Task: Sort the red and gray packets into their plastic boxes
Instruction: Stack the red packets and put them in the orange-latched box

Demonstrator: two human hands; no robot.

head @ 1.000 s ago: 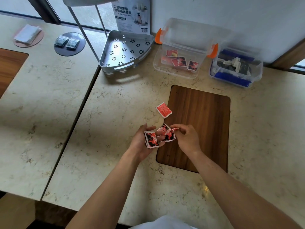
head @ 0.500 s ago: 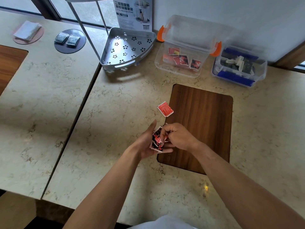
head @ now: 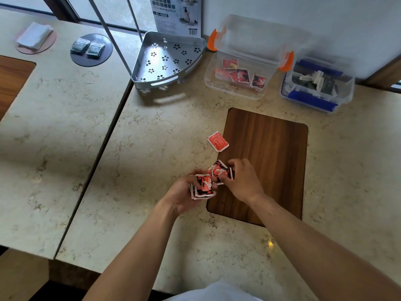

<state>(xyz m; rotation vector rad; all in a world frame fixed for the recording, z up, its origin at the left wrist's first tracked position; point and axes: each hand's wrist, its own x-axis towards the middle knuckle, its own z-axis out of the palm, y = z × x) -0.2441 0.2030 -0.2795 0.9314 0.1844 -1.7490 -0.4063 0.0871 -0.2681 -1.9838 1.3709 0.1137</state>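
Note:
My left hand (head: 184,195) cups a small stack of red packets (head: 203,186) at the left edge of the wooden board. My right hand (head: 243,181) pinches further red packets (head: 219,170) just beside that stack. One loose red packet (head: 218,141) lies on the counter at the board's left edge. A clear box with orange latches (head: 219,83) at the back holds several red packets. To its right, a clear box with blue latches (head: 312,103) holds gray packets. Two gray packets (head: 87,48) rest on a dark round coaster at the far left.
A wooden board (head: 271,153) is inset in the marble counter. A metal corner shelf (head: 167,59) and its printed carton (head: 176,14) stand at the back. A folded white cloth (head: 34,35) lies on a pink coaster. A gap (head: 97,157) separates the two counters.
My hands have drawn slightly apart, so the packets in each hand show separately again. The loose red packet has not moved.

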